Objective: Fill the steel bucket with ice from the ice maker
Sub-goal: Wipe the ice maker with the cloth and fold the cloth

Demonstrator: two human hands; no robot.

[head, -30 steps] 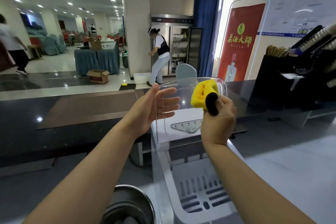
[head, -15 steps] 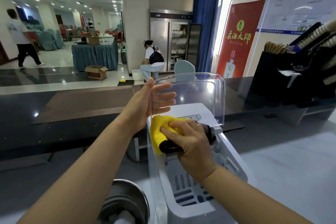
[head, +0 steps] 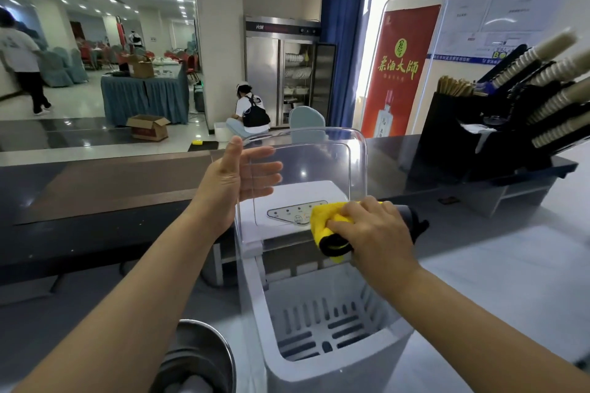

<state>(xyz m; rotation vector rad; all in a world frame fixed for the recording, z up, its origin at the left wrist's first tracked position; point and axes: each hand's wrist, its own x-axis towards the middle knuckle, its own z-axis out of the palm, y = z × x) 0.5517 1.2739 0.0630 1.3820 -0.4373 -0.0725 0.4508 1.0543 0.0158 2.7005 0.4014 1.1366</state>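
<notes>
The white ice maker [head: 360,360] stands in front of me with its clear lid [head: 322,163] raised upright. Its slotted basket [head: 332,325] shows no ice. My left hand [head: 236,182] holds the lid's left edge, thumb up and fingers straight behind the plastic. My right hand [head: 370,230] grips a yellow and black cloth [head: 329,223] and presses it on the machine's top by the control panel [head: 290,212], at the lid's right base. The steel bucket [head: 198,360] sits at the lower left beside the machine, something pale inside it.
A black counter [head: 95,201] runs across behind the machine. A black rack with paper cup stacks [head: 542,86] stands at the right. The white worktop [head: 510,281] extends to the right. Far off, a person crouches by a steel fridge [head: 281,73].
My right hand brought the cloth down from the lid's top edge, wiped at the left by the hinge, then slid to the right side. The left hand stayed on the lid.
</notes>
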